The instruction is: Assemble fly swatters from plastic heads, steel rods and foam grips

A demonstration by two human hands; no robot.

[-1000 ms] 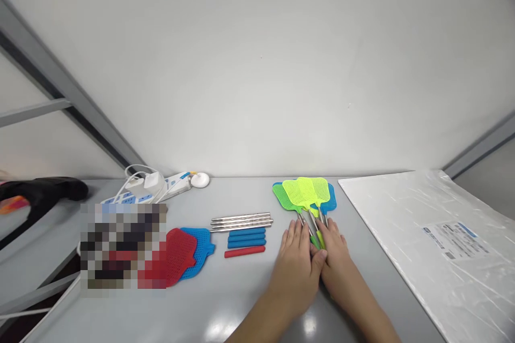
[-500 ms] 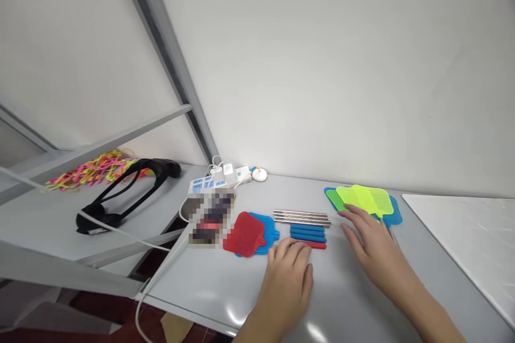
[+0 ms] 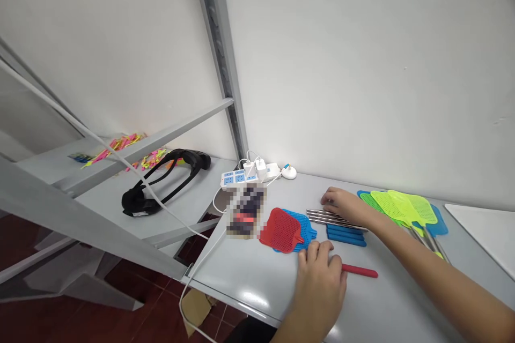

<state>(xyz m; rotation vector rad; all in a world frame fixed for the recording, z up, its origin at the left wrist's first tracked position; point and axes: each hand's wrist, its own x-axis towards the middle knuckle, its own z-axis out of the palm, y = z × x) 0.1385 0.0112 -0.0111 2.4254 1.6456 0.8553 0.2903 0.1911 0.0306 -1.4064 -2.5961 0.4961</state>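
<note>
My left hand is closed on the left part of a red handle tube, which lies apart from the blue handle tubes. My right hand is at the far side of several metal rods, its fingers loosely bent and partly apart; no rod is lifted. Left of the tubes, a red fly swatter head overlaps a blue fly swatter head. Beyond my right forearm, yellow-green, green and blue swatters with metal rods fitted lie in an overlapping pile.
A power strip with white plugs and a round white object stand by the wall. A pixelated item lies nearby. A black frame-like headset rests on the left table, behind a metal shelf post. A white board is at right.
My left hand has pulled the red tube towards me, away from the blue tubes. My right hand has moved left from near the swatter pile to the metal rods. The view has shifted left.
</note>
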